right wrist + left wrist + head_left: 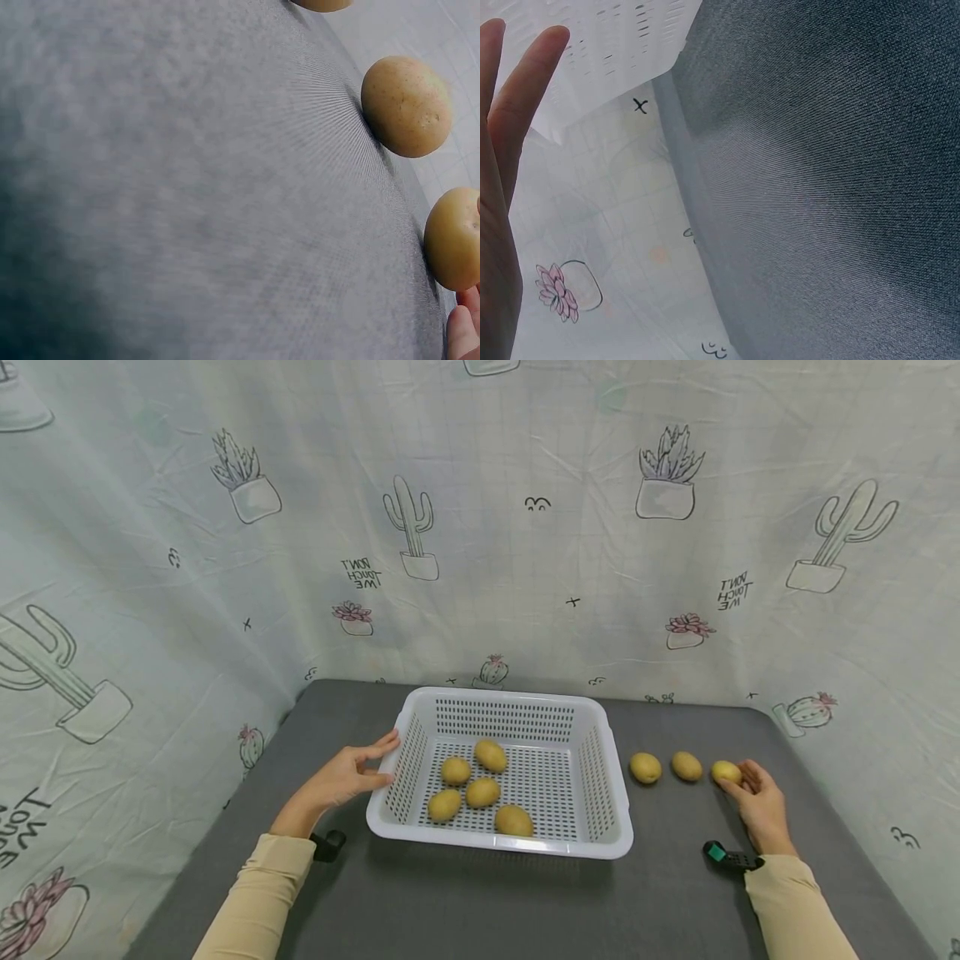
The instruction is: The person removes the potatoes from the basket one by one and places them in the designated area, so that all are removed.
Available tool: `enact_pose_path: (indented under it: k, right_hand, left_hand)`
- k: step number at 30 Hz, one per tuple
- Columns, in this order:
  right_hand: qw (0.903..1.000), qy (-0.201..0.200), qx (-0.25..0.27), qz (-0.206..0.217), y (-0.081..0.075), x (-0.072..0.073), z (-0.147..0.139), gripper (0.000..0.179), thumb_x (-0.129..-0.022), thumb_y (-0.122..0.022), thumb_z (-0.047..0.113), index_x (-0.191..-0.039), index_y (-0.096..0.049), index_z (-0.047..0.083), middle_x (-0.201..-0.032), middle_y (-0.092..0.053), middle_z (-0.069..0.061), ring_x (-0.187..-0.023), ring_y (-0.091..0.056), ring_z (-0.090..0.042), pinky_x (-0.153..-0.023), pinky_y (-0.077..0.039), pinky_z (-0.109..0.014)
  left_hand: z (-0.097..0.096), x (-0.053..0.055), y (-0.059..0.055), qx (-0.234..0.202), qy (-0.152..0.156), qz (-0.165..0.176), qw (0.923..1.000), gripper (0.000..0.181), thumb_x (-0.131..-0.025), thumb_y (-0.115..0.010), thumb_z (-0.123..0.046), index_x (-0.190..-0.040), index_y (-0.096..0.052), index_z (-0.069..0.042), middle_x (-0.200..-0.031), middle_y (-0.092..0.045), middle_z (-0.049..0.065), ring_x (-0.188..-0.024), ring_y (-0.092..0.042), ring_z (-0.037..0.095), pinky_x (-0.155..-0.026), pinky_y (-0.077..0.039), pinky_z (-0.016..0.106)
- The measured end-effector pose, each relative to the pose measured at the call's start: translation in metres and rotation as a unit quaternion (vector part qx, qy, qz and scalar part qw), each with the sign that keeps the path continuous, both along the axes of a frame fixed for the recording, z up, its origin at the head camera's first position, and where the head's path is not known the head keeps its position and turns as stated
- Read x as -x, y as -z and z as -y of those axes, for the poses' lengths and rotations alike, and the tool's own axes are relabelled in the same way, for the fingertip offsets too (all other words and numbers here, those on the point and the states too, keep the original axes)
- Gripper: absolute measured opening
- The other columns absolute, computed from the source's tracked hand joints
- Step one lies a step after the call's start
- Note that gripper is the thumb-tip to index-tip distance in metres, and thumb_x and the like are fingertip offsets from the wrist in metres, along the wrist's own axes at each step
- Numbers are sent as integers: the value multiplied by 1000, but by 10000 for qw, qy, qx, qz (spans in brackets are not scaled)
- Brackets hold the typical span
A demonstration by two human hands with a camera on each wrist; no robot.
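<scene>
A white perforated plastic basket (498, 843) stands on the dark grey table with several potatoes (482, 792) inside it. At its left rim is my left hand (341, 779), thumb and fingers spread; the left wrist view shows the fingers (526, 94) extended beside the basket wall (622, 45). To the right of the basket, three potatoes form a row on the table. My right hand (761, 802) pinches the rightmost potato (725, 772) between thumb and fingers. In the right wrist view that potato (454, 240) is partly cut off by the frame edge.
The other two potatoes of the row, a middle potato (686, 766) and a left potato (645, 768), lie between basket and right hand. A cactus-print curtain (480, 527) hangs behind and beside the grey table (480, 910). Each wrist wears a black strap.
</scene>
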State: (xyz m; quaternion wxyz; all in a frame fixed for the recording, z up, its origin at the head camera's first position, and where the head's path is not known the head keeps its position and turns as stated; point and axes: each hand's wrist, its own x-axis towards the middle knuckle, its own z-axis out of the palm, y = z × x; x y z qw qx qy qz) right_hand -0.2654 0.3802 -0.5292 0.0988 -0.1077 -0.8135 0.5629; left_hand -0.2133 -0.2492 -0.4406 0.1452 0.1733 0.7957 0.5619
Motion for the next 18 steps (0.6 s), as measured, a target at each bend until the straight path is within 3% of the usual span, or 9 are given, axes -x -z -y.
enact_pose_path:
  k: [4,6,11,18]
  right_hand:
    - [9998,97,-97,-110,-1,-2,1,73,-94,-58,19,-149,-17,-5,-154,-22,-24,-144,-20,-29,-115,-17,-22]
    - [9988,99,-475,-8,-5,-3,2,71,-96,-56,20,-150,-17,-4,-153,-22,-26,-143,-21,-34,-115,-19,-24]
    - [9952,24,-979,-93,-17,-6,6,68,-97,-54,20,-151,-18,-1,-152,-24,-26,-143,-23,-31,-108,-22,-10]
    - [9926,-207,-1122,-416,-32,-7,13,70,-96,-57,25,-151,-20,1,-153,-25,-24,-143,-24,-27,-98,-23,1]
  left_hand:
    - [0,0,1,10,-61,17,10000,69,-89,-63,-5,-146,-25,5,-158,-6,16,-115,-54,46,-83,-53,28]
    - [0,0,1,-20,-51,1,10000,70,-89,-63,-4,-146,-24,6,-158,-6,17,-115,-55,46,-83,-52,27]
    - [0,0,1,-57,-13,-12,10000,71,-88,-64,-4,-146,-24,7,-157,-6,18,-115,-55,46,-82,-51,24]
    - [0,0,0,-106,-7,4,9999,70,-89,-63,-4,-145,-24,7,-157,-6,17,-115,-55,45,-82,-52,25]
